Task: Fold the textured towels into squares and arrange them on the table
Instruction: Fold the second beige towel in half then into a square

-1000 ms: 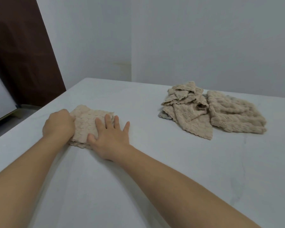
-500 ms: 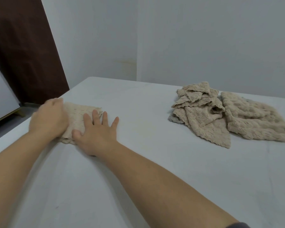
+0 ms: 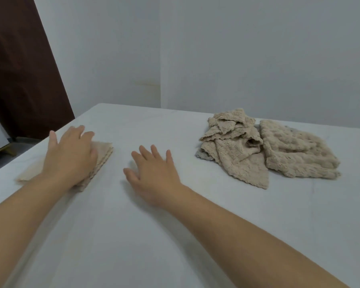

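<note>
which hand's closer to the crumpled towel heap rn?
Right. The right hand is spread open over the table, left of the crumpled towel heap and apart from it. The left hand lies farther left, flat on the folded towel.

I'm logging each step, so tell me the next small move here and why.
Probably the right hand reaches across to the crumpled towels and picks one up. The left hand lies flat on the folded towel, which looks finished, while the right hand is open, off that towel, holding nothing.
</note>
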{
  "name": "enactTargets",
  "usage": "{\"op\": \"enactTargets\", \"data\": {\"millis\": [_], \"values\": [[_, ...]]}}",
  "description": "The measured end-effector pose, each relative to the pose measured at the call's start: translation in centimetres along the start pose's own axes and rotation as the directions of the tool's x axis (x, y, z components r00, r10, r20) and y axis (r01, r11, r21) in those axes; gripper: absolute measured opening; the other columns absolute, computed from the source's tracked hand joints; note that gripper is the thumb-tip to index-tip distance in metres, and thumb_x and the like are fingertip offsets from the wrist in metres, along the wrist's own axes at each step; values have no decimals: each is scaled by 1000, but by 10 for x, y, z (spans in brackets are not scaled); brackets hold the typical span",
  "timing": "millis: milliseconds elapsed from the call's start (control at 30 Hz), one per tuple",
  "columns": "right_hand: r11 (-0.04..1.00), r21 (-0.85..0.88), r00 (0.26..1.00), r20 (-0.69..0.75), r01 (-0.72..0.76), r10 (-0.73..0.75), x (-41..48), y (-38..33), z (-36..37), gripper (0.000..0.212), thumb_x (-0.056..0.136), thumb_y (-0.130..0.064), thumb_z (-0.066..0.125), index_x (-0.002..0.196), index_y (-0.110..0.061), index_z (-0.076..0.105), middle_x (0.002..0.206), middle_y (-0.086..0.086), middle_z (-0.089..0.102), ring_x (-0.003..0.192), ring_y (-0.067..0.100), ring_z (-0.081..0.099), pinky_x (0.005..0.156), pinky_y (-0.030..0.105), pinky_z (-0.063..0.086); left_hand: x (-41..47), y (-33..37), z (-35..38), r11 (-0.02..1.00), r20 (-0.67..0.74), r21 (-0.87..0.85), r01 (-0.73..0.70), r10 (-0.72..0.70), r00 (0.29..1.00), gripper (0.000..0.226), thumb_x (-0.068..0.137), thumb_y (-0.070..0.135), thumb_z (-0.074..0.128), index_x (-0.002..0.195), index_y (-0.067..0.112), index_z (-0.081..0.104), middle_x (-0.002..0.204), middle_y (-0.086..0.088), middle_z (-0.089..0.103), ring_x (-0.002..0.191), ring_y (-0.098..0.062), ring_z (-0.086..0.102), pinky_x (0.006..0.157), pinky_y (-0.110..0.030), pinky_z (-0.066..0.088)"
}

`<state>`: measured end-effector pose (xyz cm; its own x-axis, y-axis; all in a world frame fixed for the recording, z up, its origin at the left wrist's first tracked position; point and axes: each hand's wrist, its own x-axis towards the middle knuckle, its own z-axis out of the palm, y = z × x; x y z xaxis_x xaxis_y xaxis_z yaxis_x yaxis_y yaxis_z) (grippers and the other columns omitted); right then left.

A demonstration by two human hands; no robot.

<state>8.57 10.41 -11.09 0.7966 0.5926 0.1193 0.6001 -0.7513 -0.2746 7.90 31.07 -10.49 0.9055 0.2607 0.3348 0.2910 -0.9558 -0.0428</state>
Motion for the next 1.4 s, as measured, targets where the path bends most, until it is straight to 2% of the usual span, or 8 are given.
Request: {"op": "enactTargets", "data": {"millis": [167,300,533,733,867,1033,1167,1400], "values": [[988,-97,969,-228,-116,91,-55,83,-50,41,99,-31,39,137,-20,48,146,-3,43,137,16,32,109,35,20,-3,112,-24,952,-58,-212,-220,213,975,34,96,23,46,129,21,53,137,1,49,128,-19,42,117,-45,4],[957,-104,922,-315,-271,227,-82,136,-81,34,97,-27,39,125,-20,55,129,-4,53,120,17,46,97,36,30,0,195,-34,885,-80,-345,-312,304,949,29,95,23,47,123,22,56,131,2,53,123,-19,46,116,-44,10],[936,86,851,-395,-340,346,-81,189,-102,27,94,-24,41,112,-20,60,115,-4,56,105,16,51,94,40,41,27,280,-49,789,-105,-575,-217,192,976,27,97,22,46,121,18,57,124,1,58,112,-21,54,97,-38,40],[919,243,790,-472,-309,390,-54,214,-117,25,94,-24,46,116,-18,57,113,-3,58,104,16,53,93,41,44,65,307,-41,769,69,-640,4,53,996,37,96,28,50,129,11,53,128,-6,57,119,-26,51,88,-34,42],[901,307,793,-441,-307,420,-33,226,-123,28,91,-36,52,115,-21,55,107,-4,59,99,17,56,92,44,46,78,316,-37,652,135,-747,126,-37,990,10,89,23,56,81,23,61,83,2,61,102,-24,60,74,-27,40],[884,238,761,-450,-402,467,-18,225,-121,37,84,-50,56,111,-25,55,105,-6,61,103,17,54,94,41,35,81,326,-58,435,-7,-900,3,-23,1000,12,89,25,55,82,18,62,75,9,60,75,-12,57,71,-26,45],[863,248,714,-487,-440,504,-22,217,-135,18,93,-29,47,102,-21,61,105,-3,62,102,21,56,94,41,36,76,324,-84,384,-105,-918,-97,2,995,11,92,23,53,88,18,61,76,10,57,76,-13,56,72,-28,47],[839,528,636,-603,-135,482,-65,189,-184,13,98,-17,37,100,-14,49,78,-2,54,68,16,51,62,37,46,49,299,-148,399,-224,-893,-210,10,974,16,93,18,52,89,21,67,73,12,60,67,-4,54,57,-9,42]]}}
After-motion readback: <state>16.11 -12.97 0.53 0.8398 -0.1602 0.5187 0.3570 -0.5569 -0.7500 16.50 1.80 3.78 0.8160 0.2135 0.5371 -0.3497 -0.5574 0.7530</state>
